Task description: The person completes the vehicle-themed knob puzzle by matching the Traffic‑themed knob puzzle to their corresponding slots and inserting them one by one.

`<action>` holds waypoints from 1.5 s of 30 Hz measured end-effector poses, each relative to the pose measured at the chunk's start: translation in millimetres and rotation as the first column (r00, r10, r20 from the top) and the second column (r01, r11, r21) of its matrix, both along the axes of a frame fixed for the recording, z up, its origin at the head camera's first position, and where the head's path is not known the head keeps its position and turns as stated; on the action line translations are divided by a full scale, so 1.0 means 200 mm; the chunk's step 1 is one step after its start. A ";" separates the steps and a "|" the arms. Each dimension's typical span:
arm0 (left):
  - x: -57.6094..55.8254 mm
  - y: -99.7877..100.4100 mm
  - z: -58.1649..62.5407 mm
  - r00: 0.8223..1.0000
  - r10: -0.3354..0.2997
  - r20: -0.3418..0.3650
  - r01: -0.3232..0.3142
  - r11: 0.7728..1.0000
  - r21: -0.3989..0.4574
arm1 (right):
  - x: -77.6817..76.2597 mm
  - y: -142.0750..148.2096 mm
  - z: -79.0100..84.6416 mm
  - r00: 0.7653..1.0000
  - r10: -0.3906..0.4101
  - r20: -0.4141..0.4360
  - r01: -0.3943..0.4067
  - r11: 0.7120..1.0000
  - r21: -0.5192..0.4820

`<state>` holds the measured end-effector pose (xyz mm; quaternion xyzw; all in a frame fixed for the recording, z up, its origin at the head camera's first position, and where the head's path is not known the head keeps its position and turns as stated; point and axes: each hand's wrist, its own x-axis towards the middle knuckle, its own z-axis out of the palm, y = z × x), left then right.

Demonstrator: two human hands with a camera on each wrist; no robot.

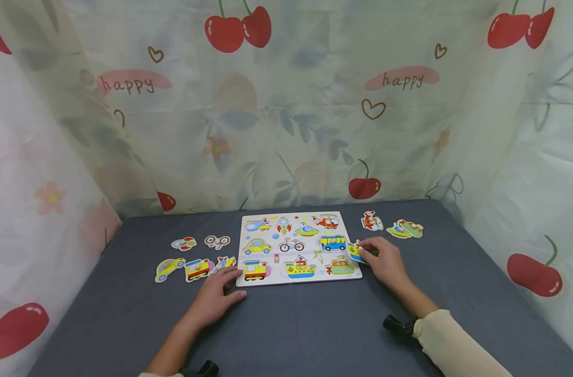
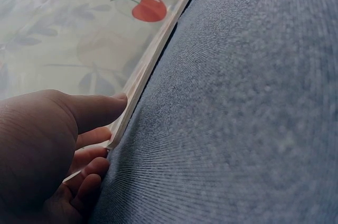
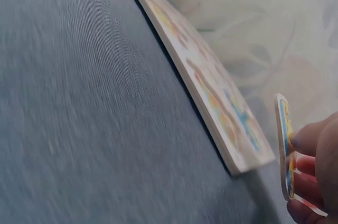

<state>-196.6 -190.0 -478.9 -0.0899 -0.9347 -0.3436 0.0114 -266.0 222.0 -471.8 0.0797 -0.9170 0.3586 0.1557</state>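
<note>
My right hand (image 1: 384,262) pinches a yellow and blue ship puzzle piece (image 1: 354,252) by its edge, close to the right side of the puzzle board (image 1: 310,278). The right wrist view shows that piece (image 3: 285,139) held upright on its edge, apart from the board's corner (image 3: 248,163). My left hand (image 1: 213,296) rests at the board's front left corner with loosely bent fingers. Its thumb (image 2: 103,109) lies along the front edge in the left wrist view. A blue bus (image 1: 332,243) sits in the board, among printed pictures of vehicles.
Left of the board lie a rocket (image 1: 184,243), a bicycle (image 1: 217,241), a car (image 1: 169,269), a train (image 1: 198,269) and an airplane piece (image 1: 225,263). On the right are a helicopter (image 1: 372,221) and a saucer (image 1: 398,230) overlapping a submarine (image 1: 413,228). Printed curtains surround the grey table.
</note>
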 end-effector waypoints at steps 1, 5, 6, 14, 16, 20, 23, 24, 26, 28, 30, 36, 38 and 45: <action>0.00 0.00 0.00 1.000 0.001 0.000 -0.001 1.000 -0.001 | 0.00 -0.02 0.01 1.000 0.002 -0.003 -0.002 1.000 -0.006; 0.00 0.00 -0.01 1.000 0.007 0.011 -0.007 1.000 -0.004 | 0.02 -0.07 0.02 1.000 0.013 -0.005 -0.013 1.000 -0.017; 0.00 0.00 -0.01 1.000 0.008 0.013 -0.008 1.000 -0.005 | 0.02 -0.08 0.01 1.000 0.016 -0.004 -0.016 1.000 -0.016; 0.00 0.00 0.00 1.000 0.004 0.005 -0.004 1.000 -0.003 | 0.03 -0.17 0.02 0.998 0.058 -0.015 -0.058 0.998 -0.029; 0.00 0.00 0.00 1.000 -0.001 -0.003 0.001 1.000 -0.003 | 0.03 -0.20 0.03 0.998 0.068 -0.015 -0.069 0.997 -0.038; 0.00 0.00 0.00 1.000 -0.002 -0.007 0.002 1.000 -0.004 | 0.03 -0.26 0.02 0.995 0.099 -0.026 -0.100 0.994 -0.037; 0.00 0.00 -0.01 1.000 0.001 -0.001 -0.001 1.000 -0.004 | 0.03 -0.30 0.01 0.991 0.127 -0.036 -0.128 0.991 -0.025; 0.00 0.00 -0.01 1.000 0.003 0.002 -0.003 1.000 -0.004 | 0.03 -0.31 0.01 0.990 0.136 -0.039 -0.137 0.990 -0.023; 0.00 0.00 0.00 1.000 0.003 0.007 -0.003 1.000 -0.003 | 0.03 -0.34 0.01 0.987 0.153 -0.045 -0.154 0.988 -0.021; 0.00 0.00 0.00 1.000 0.001 0.010 0.000 1.000 -0.004 | 0.03 -0.36 0.01 0.985 0.169 -0.045 -0.171 0.985 -0.025; 0.00 0.00 0.00 1.000 -0.001 0.008 0.001 1.000 -0.006 | 0.03 -0.38 0.01 0.982 0.182 -0.039 -0.183 0.983 -0.022; 0.00 0.00 0.01 1.000 -0.009 0.004 0.009 1.000 -0.006 | 0.03 -0.44 0.00 0.973 0.226 -0.042 -0.226 0.974 0.000; 0.00 0.00 0.01 1.000 -0.009 0.004 0.009 1.000 -0.006 | 0.03 -0.46 0.00 0.971 0.237 -0.041 -0.237 0.972 0.004; 0.00 0.00 0.01 1.000 -0.008 0.005 0.008 1.000 -0.008 | 0.03 -0.52 -0.01 0.960 0.275 -0.047 -0.274 0.961 0.029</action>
